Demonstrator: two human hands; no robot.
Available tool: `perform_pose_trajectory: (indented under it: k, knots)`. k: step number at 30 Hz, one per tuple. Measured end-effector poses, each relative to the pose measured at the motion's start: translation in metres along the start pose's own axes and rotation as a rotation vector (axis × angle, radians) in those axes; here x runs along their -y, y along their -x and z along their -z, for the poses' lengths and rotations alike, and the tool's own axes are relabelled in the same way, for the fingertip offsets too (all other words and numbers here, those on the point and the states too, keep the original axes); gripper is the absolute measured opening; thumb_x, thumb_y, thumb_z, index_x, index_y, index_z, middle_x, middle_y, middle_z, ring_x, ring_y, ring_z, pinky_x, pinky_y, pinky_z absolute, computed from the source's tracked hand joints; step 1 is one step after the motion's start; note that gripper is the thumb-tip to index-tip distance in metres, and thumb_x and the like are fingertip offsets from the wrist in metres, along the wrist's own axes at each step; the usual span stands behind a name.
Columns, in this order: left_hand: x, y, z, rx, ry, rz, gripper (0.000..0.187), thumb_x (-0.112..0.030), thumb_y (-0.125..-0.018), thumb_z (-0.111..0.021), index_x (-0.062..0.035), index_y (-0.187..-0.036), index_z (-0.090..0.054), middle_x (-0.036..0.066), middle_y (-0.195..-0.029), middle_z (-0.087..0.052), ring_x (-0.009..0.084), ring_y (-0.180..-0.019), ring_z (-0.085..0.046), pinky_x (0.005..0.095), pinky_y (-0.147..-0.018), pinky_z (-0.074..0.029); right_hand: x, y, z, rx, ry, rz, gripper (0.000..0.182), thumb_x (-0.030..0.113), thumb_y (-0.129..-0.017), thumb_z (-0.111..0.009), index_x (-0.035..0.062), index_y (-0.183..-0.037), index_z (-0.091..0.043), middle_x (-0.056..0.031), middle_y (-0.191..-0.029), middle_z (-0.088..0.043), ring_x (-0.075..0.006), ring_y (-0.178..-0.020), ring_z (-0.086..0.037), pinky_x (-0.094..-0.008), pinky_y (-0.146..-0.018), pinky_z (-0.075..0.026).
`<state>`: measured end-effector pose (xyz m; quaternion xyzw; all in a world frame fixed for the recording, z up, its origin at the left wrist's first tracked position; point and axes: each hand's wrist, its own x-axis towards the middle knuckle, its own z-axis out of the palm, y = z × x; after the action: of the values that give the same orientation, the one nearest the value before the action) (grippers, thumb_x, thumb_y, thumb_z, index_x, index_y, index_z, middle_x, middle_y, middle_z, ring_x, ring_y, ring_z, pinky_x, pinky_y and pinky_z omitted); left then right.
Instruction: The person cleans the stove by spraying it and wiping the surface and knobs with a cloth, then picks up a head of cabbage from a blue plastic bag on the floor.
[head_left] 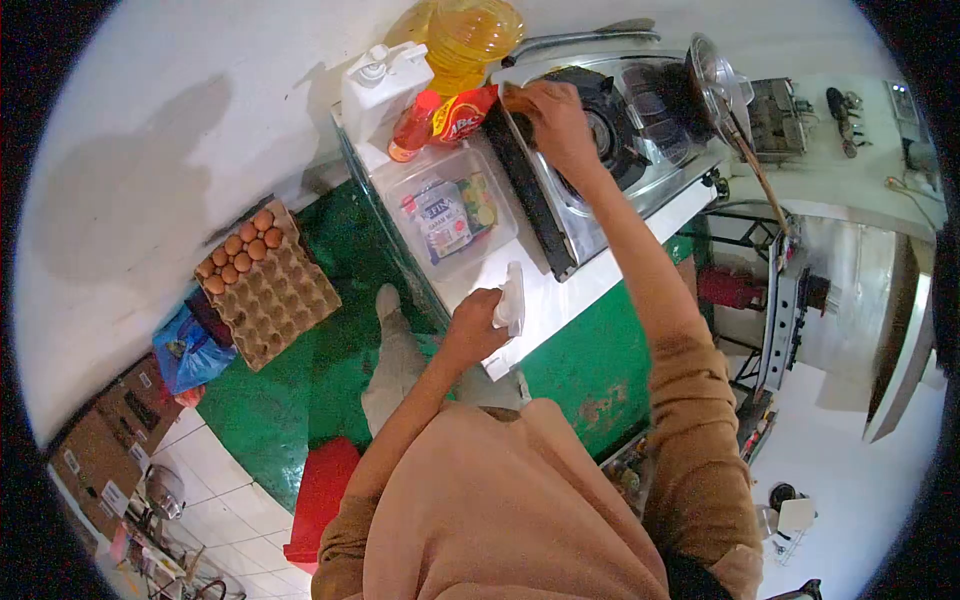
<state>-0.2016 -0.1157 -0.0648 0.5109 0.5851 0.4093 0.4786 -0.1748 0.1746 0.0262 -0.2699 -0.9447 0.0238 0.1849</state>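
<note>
The person's brown-sleeved shoulders fill the bottom of the view and hide most of the floor right under them; the round edge of the lens cuts off the corners.

The left hand (478, 325) sits at the near edge of the white counter (560, 295), fingers closed around a small white object (512, 297), maybe a wadded cloth or a little bottle; it is too washed out to tell which. It stands on the countertop just beside the clear plastic tub (445, 215), which holds printed seasoning packets.

Farther along, the right hand (555, 118) reaches over the steel gas stove (610, 150). Its fingers pinch a small orange-brown item (517, 100) at the stove's left rear corner; the hand covers most of it, so what it is stays unclear. The black burner (600, 110) lies just right of the hand.

Behind the tub stand a red sauce packet (468, 112), an orange-capped bottle (412, 130), a white jug (382, 85) and a big yellow cooking-oil bottle (470, 35), crowding the stove's left side. A glass pan lid (715, 75) leans at the stove's far right.

Off to the left, on the green ledge (330, 330), a cardboard egg tray (265, 285) holds brown eggs at one end, with a blue plastic bag (185, 355) beside it.
</note>
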Motion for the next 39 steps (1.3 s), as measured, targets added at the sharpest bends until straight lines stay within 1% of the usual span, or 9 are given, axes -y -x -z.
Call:
perform_pose_trajectory:
  k: [14, 21, 24, 26, 29, 30, 34, 36, 39]
  knots:
    - [-0.005, -0.006, 0.002, 0.047, 0.012, 0.028, 0.025, -0.021, -0.070, -0.072, -0.0093, -0.092, -0.066, 0.016, -0.089, -0.063, 0.0318, -0.084, -0.062, 0.0405, -0.076, -0.050, 0.032, 0.090, -0.013, 0.020, 0.023, -0.188, 0.042, -0.007, -0.070, -0.052, 0.0018, -0.110, -0.062, -0.0141, -0.117, -0.056, -0.0342, -0.108, -0.050, -0.0396, -0.093, -0.042]
    - [-0.007, -0.006, 0.000, -0.018, 0.043, -0.045, 0.032, -0.022, -0.067, -0.069, -0.0024, -0.091, -0.062, 0.019, -0.086, -0.061, 0.0371, -0.084, -0.057, 0.0440, -0.076, -0.047, 0.043, 0.153, 0.014, 0.028, -0.009, -0.240, 0.043, -0.009, -0.069, -0.054, 0.0023, -0.110, -0.062, -0.0138, -0.117, -0.057, -0.0349, -0.109, -0.050, -0.0420, -0.096, -0.040]
    - [-0.007, -0.008, 0.000, -0.002, 0.038, -0.042, 0.032, -0.023, -0.068, -0.069, -0.0023, -0.092, -0.062, 0.019, -0.087, -0.061, 0.0371, -0.085, -0.057, 0.0440, -0.077, -0.046, 0.045, 0.185, 0.025, 0.076, 0.052, -0.250, 0.037, 0.004, -0.072, -0.059, 0.0043, -0.109, -0.062, -0.0110, -0.119, -0.056, -0.0322, -0.110, -0.050, -0.0397, -0.093, -0.042]
    - [-0.004, -0.010, -0.002, -0.012, 0.057, -0.040, 0.032, -0.023, -0.069, -0.069, -0.0022, -0.092, -0.062, 0.019, -0.087, -0.060, 0.0371, -0.085, -0.057, 0.0441, -0.077, -0.046, 0.047, 0.190, 0.039, 0.112, -0.187, -0.402, 0.036, 0.001, -0.073, -0.057, 0.0049, -0.108, -0.063, -0.0120, -0.113, -0.060, -0.0324, -0.105, -0.054, -0.0388, -0.091, -0.044]
    - [0.001, -0.012, -0.004, -0.110, -0.008, -0.128, 0.031, -0.023, -0.071, -0.068, -0.0018, -0.092, -0.062, 0.019, -0.088, -0.060, 0.0376, -0.084, -0.056, 0.0442, -0.076, -0.046, 0.042, 0.136, 0.080, 0.193, -0.407, -0.722, 0.037, -0.005, -0.072, -0.053, 0.0047, -0.106, -0.064, -0.0140, -0.105, -0.064, -0.0323, -0.099, -0.059, -0.0375, -0.088, -0.047]
    - [-0.004, -0.015, -0.001, -0.116, 0.009, -0.134, 0.028, -0.021, -0.071, -0.068, -0.0024, -0.091, -0.062, 0.018, -0.088, -0.060, 0.0367, -0.085, -0.056, 0.0435, -0.076, -0.046, 0.020, 0.128, 0.068, 0.057, -0.506, -0.799, 0.036, -0.007, -0.073, -0.051, 0.0043, -0.104, -0.064, -0.0156, -0.100, -0.065, -0.0319, -0.096, -0.061, -0.0364, -0.086, -0.047]
    - [-0.018, -0.018, 0.010, -0.095, 0.117, -0.091, 0.021, -0.013, -0.071, -0.069, -0.0054, -0.090, -0.062, 0.013, -0.089, -0.062, 0.0322, -0.087, -0.058, 0.0408, -0.077, -0.047, -0.026, 0.017, 0.058, -0.221, -0.368, -0.531, 0.025, -0.001, -0.080, -0.052, 0.0052, -0.099, -0.066, -0.0169, -0.095, -0.064, -0.0341, -0.093, -0.061, -0.0367, -0.081, -0.049]
    - [-0.018, -0.018, 0.013, -0.077, 0.091, -0.094, 0.023, -0.011, -0.072, -0.070, -0.0052, -0.092, -0.060, 0.012, -0.092, -0.063, 0.0296, -0.088, -0.061, 0.0387, -0.078, -0.049, -0.053, -0.024, 0.036, -0.209, -0.138, -0.377, 0.020, 0.003, -0.080, -0.052, 0.0023, -0.095, -0.066, -0.0191, -0.094, -0.063, -0.0356, -0.091, -0.060, -0.0402, -0.078, -0.049]
    - [-0.028, -0.019, 0.021, -0.054, 0.018, -0.117, 0.025, -0.007, -0.073, -0.071, -0.0050, -0.094, -0.057, 0.011, -0.095, -0.064, 0.0262, -0.088, -0.063, 0.0362, -0.078, -0.050, -0.100, -0.048, -0.034, -0.003, 0.026, -0.471, 0.018, 0.008, -0.078, -0.055, 0.0015, -0.089, -0.068, -0.0200, -0.096, -0.063, -0.0348, -0.091, -0.060, -0.0428, -0.077, -0.050]
